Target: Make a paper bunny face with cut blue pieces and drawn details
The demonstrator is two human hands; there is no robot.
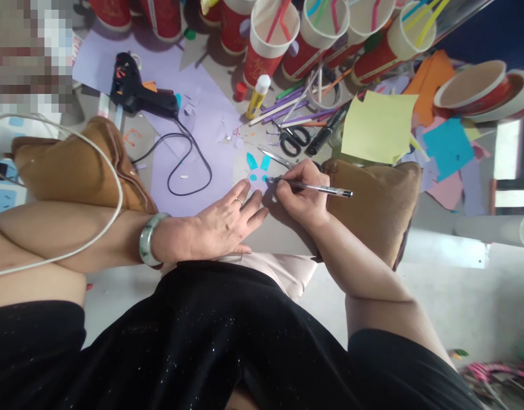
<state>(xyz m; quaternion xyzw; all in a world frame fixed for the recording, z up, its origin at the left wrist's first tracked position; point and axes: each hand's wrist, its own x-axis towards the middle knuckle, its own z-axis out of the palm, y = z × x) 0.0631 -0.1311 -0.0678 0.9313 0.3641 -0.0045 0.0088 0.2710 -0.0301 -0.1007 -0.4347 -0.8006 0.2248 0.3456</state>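
A small purple paper bunny face (pixel 257 172) with blue ears and blue eye spots lies on the table in front of me. My left hand (pixel 228 222) is spread flat beside it, its fingertips at the face's lower left edge. Pinched in my right hand (pixel 305 193) is a black pen (pixel 330 189), its tip at the right blue eye spot. Just above that hand are scissors (pixel 287 145) with black handles, their blades lying partly apart near the bunny's right ear.
A black glue gun (pixel 144 94) and its looped cord lie on purple paper (pixel 172 176) to the left. Red paper cups (pixel 268 42) with straws line the back. Pencils, a glue stick (pixel 258 97) and yellow notes (pixel 377 128) lie nearby. Brown cushions (pixel 373 210) flank both forearms.
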